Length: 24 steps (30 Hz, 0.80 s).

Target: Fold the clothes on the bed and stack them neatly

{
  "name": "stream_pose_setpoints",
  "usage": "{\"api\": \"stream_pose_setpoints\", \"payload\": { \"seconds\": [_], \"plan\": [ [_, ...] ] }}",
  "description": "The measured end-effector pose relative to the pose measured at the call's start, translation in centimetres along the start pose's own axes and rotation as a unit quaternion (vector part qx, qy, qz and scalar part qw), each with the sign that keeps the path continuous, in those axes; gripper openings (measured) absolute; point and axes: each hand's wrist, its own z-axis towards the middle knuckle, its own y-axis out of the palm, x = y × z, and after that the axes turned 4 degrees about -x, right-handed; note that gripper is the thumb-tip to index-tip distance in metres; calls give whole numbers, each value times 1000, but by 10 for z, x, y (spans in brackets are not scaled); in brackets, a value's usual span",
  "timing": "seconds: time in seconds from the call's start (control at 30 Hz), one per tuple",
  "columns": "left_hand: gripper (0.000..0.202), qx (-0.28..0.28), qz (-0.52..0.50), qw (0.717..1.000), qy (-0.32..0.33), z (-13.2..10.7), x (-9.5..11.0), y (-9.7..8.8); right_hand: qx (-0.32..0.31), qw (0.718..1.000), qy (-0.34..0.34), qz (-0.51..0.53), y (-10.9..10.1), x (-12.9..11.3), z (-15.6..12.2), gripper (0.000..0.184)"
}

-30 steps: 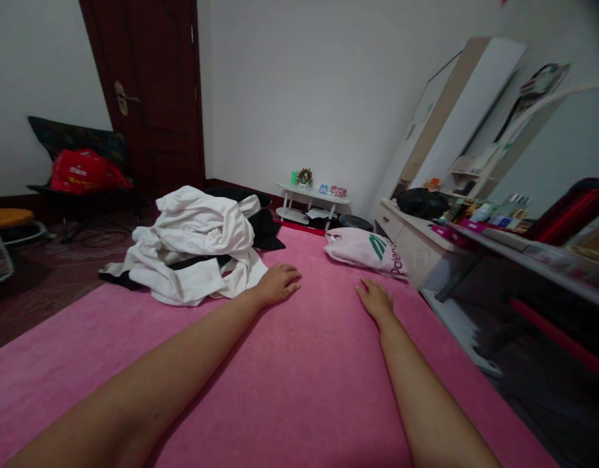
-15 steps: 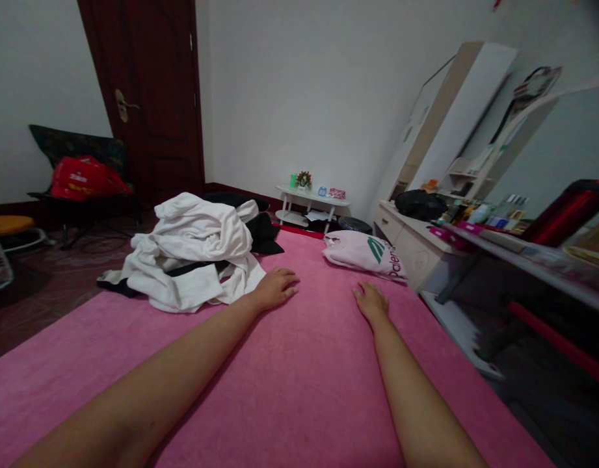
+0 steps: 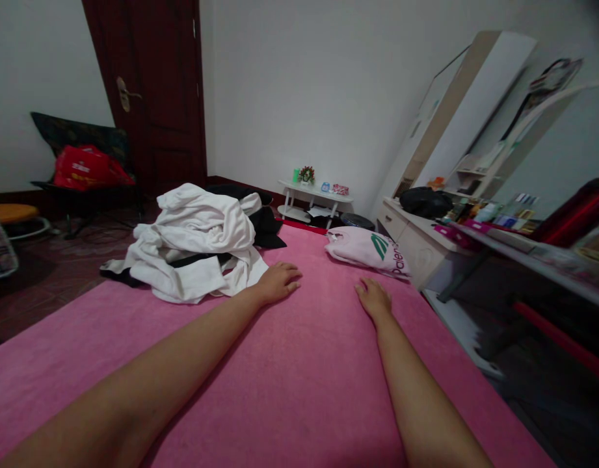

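View dipped; left hand (image 3: 278, 282), right hand (image 3: 376, 299) unmoved on pink cover (image 3: 289, 377).

"Pale…" and green logo (image 3: 379, 246) on pinkish bag (image 3: 352, 248)

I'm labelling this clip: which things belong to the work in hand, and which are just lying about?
Likely belonging:
white clothes, beside the left hand
printed bag, just beyond the right hand
pink cover, under both hands

Likely just lying about:
red bag on the chair
orange-topped stool
green cup on the small white table
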Motion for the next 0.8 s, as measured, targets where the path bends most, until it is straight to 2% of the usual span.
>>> {"api": "stream_pose_setpoints", "payload": {
  "seconds": [0.47,0.57,0.6,0.63,0.7,0.73,0.8],
  "plan": [
    [36,2,-4,1000,12,-1,1,-1,-1,1000,-4,10,3,3,1,47],
    [29,-9,-11,1000,9,-2,3,-13,-1,1000,-9,16,4,5,2,47],
    [27,3,-10,1000,-3,-3,3,-21,1,1000,-11,16,4,6,3,47],
    [25,32,-6,999,-23,-4,2,-30,2,1000,-14,17,5,6,3,47],
    [26,141,14,986,-88,-6,0,-55,7,1000,-18,18,5,7,4,46],
    [29,211,30,968,-131,-7,-2,-68,9,1000,-19,18,6,7,4,46],
    [38,337,65,912,-227,-12,-8,-93,8,1000,-18,17,5,6,4,46]
  ]
}}
